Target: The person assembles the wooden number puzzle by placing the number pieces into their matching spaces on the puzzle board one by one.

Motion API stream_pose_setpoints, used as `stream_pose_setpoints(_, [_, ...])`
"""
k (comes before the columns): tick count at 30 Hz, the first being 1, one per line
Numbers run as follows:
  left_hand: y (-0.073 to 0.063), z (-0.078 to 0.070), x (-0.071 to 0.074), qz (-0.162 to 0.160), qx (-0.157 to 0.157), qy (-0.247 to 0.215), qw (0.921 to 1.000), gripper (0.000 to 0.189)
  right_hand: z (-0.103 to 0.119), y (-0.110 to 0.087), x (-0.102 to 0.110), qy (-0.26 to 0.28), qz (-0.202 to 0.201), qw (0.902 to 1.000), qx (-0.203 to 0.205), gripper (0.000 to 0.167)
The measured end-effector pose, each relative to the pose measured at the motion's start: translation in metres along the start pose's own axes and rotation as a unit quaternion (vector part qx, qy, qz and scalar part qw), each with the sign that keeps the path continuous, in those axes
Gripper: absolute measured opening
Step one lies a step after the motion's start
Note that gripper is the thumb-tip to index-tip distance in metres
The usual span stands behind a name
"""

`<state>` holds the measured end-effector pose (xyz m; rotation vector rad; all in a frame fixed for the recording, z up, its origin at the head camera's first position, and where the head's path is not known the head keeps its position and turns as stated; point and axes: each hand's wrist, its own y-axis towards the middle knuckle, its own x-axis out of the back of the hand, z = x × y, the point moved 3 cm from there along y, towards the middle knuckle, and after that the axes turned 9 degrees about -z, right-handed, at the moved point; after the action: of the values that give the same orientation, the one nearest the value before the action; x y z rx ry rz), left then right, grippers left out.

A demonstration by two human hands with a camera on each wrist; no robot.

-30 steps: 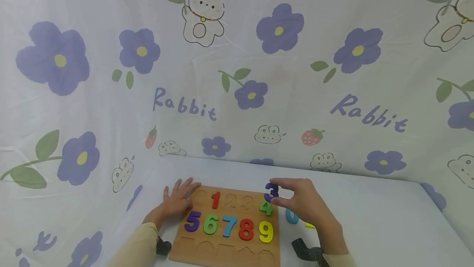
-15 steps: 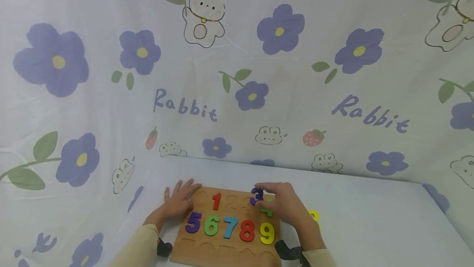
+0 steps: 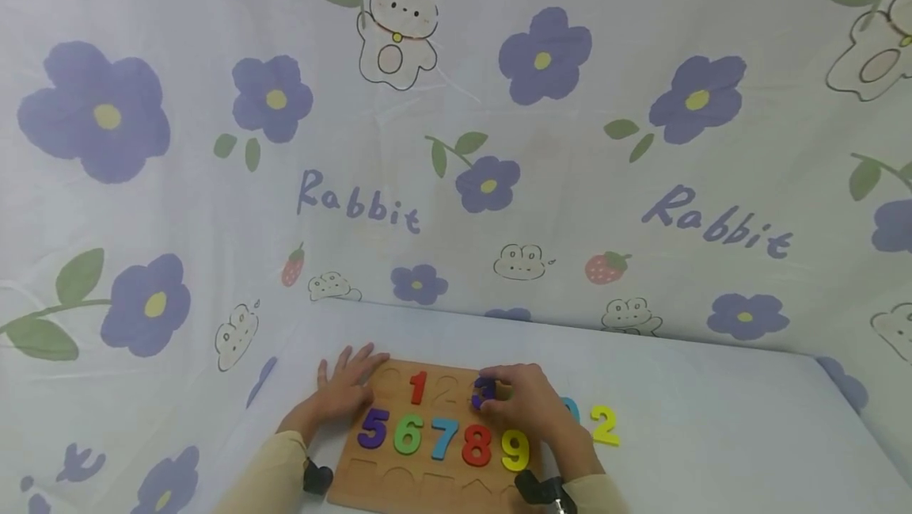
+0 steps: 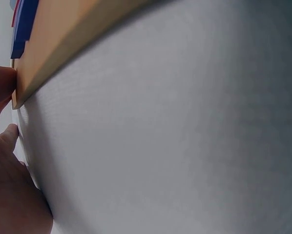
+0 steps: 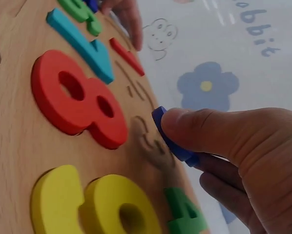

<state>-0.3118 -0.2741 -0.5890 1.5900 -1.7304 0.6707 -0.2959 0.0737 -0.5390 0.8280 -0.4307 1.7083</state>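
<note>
My right hand (image 3: 523, 403) pinches a dark purple number 3 (image 3: 483, 393) between thumb and fingers. In the right wrist view, that number 3 (image 5: 169, 139) is tilted close over its 3-shaped recess, and the green 4 (image 5: 185, 214) lies just below. The wooden puzzle board (image 3: 420, 498) carries a red 1 (image 3: 418, 387) in its top row, and purple 5, green 6, light blue 7, red 8 (image 3: 476, 445) and yellow 9 below. Fingers spread, my left hand (image 3: 345, 386) rests at the board's upper left corner, thumb against its edge.
Right of the board, a yellow 2 (image 3: 604, 425) lies on the white table (image 3: 727, 435). Beside it a light blue 0 (image 3: 572, 409) is partly hidden by my right hand. Shape recesses line the board's front row. A rabbit-and-flower curtain (image 3: 456, 118) hangs behind.
My right hand has carried the 3 leftward and down, from above the 4 to over the 3 recess. The yellow 2 has come into full view. My left hand stays put.
</note>
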Motion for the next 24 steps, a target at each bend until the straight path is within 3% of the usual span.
stream_pose_setpoints(7, [0.004, 0.005, -0.004, 0.005, 0.012, 0.023, 0.9996, 0.073, -0.005, 0.005, -0.011, -0.012, 0.002, 0.9998, 0.019, 0.045])
stream_pose_setpoints(15, [-0.004, -0.012, 0.005, 0.001, 0.008, 0.003, 1.0000, 0.073, -0.006, 0.004, -0.020, -0.036, -0.004, 0.9992, 0.017, 0.048])
stream_pose_setpoints(24, [-0.002, -0.002, 0.001, -0.004, -0.006, -0.007, 1.0000, 0.071, 0.004, -0.003, -0.007, -0.037, -0.035, 0.9984, 0.024, 0.053])
